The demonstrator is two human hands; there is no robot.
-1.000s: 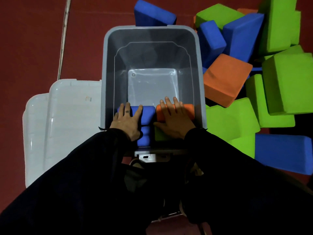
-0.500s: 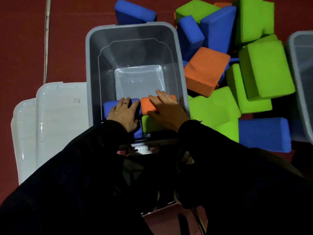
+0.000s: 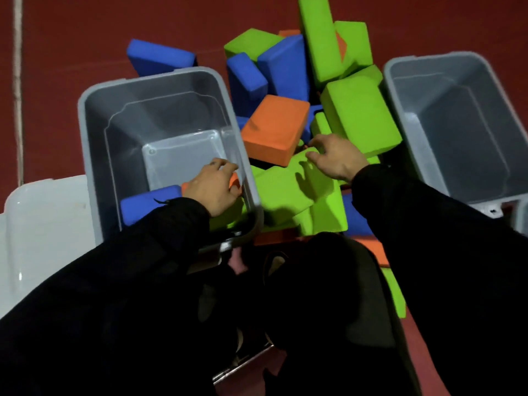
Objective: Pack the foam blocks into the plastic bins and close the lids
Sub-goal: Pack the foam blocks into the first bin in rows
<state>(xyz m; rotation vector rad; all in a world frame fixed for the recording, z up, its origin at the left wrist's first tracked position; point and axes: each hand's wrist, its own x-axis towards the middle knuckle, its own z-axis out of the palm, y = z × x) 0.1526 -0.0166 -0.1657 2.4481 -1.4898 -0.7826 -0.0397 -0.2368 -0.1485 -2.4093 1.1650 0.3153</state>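
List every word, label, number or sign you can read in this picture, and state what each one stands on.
None can be read.
The lid left of the near bin carries a small orange-brown mark, too blurred to read.
The foam blocks, such as the orange block, and the second bin show no print.
A small dark mark on the left hand is too small to make out.

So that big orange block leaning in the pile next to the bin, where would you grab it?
Probably by its two long side faces, coming from above. The orange block lies tilted with its broad face up and nothing on top, and its near corner juts free over the green block, close to the right hand.
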